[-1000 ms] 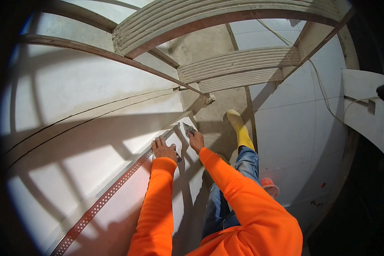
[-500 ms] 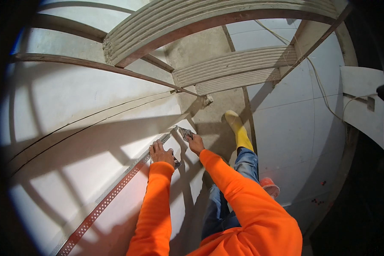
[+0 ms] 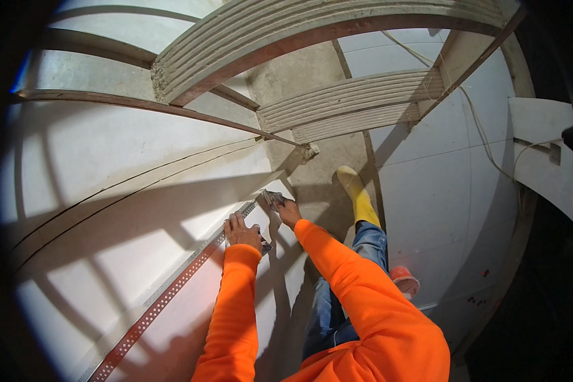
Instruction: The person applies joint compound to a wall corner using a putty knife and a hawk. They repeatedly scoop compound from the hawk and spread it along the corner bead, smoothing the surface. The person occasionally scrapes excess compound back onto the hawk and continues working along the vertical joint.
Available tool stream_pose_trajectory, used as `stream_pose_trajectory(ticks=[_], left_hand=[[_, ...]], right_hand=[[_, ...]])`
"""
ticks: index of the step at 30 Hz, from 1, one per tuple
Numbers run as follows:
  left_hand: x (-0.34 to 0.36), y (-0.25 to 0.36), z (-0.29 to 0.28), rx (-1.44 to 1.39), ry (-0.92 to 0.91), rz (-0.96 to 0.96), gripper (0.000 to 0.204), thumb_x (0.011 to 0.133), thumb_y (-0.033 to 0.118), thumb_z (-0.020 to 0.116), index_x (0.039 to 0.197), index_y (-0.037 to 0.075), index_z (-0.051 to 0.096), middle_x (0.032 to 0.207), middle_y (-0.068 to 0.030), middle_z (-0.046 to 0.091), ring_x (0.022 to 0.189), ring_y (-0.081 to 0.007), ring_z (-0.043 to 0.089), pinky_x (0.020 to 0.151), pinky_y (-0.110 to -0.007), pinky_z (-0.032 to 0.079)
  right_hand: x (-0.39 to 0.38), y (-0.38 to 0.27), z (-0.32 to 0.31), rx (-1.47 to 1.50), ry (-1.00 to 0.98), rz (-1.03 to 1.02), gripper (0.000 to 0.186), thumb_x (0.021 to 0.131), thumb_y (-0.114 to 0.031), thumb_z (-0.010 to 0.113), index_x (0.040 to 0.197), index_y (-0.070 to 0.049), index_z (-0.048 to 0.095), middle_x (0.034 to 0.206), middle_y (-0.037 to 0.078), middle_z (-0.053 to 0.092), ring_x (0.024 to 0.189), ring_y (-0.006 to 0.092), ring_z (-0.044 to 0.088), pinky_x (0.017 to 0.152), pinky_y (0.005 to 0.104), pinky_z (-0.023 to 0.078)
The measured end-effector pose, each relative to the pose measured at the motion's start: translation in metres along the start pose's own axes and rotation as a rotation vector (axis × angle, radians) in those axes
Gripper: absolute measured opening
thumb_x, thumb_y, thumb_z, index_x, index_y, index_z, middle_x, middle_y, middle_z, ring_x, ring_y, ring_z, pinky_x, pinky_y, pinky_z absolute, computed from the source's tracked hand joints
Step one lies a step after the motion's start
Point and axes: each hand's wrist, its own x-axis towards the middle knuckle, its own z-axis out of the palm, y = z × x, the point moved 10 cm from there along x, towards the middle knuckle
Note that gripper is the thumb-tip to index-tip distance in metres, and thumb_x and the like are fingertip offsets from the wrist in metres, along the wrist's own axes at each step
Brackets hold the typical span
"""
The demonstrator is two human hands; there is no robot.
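Observation:
A perforated metal corner bead [image 3: 162,294] runs along the edge of the white wall ledge, from the lower left up to my hands. My left hand [image 3: 241,233] rests over the bead near its far end, fingers across it. Its thumb side closes on a dark flat-bladed tool [image 3: 265,242], mostly hidden by the palm. Just beyond, my right hand [image 3: 289,212] grips a putty knife [image 3: 274,199]. Its smeared blade touches or hovers over the ledge beside the bead's far end; I cannot tell which.
Ridged stair-like beams [image 3: 356,105] on a metal frame cross above, ahead of my hands. My yellow boot [image 3: 356,191] stands on the concrete strip. A red bucket [image 3: 404,281] is at my right on pale floor panels [image 3: 426,197]. A loose cable [image 3: 481,130] hangs at the right.
My right hand and the putty knife have shifted slightly left, and the blade has turned a little. My left hand stays nearly in place on the bead.

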Motion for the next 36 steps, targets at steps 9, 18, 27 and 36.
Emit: stream_pose_trajectory(ticks=[9,18,27,36], left_hand=[[0.001,0.0,-0.003,0.037,-0.103,-0.008,0.038,0.093,0.044,0.066,0.127,0.03,0.072,0.163,-0.0209,0.032,0.152,-0.0401,0.022,0.122,-0.056,0.012],[-0.034,-0.02,-0.042,-0.065,0.058,0.047,0.032,0.094,0.039,0.066,0.118,0.02,0.073,0.157,-0.0246,0.042,0.148,-0.039,0.035,0.122,-0.05,0.023],[-0.192,0.05,-0.072,-0.323,0.063,0.394,0.026,0.093,0.023,0.058,0.11,0.009,0.071,0.157,-0.0178,0.044,0.146,-0.0419,0.04,0.118,-0.052,0.035],[-0.314,-0.068,-0.203,-0.3,0.621,-0.022,0.032,0.101,0.033,0.057,0.106,0.004,0.07,0.164,-0.0256,0.029,0.156,-0.0401,0.018,0.127,-0.055,0.012]], right_hand=[[-0.072,-0.062,0.019,-0.009,-0.174,-0.2,0.036,0.1,-0.028,0.059,0.117,0.003,0.067,0.102,0.028,0.071,0.1,0.043,0.069,0.089,0.0465,0.053],[-0.056,0.049,-0.042,0.128,0.102,0.095,0.04,0.1,-0.034,0.057,0.099,0.004,0.069,0.088,0.027,0.07,0.085,0.0424,0.069,0.077,0.0503,0.051],[-0.107,0.087,-0.106,0.299,0.249,0.416,0.05,0.101,-0.04,0.059,0.12,0.005,0.066,0.112,0.022,0.073,0.092,0.0371,0.068,0.082,0.0469,0.052],[-0.139,-0.161,-0.089,0.378,-0.269,-0.073,0.039,0.101,-0.033,0.063,0.118,0.001,0.068,0.102,0.006,0.071,0.086,0.0165,0.064,0.075,0.0342,0.052]])
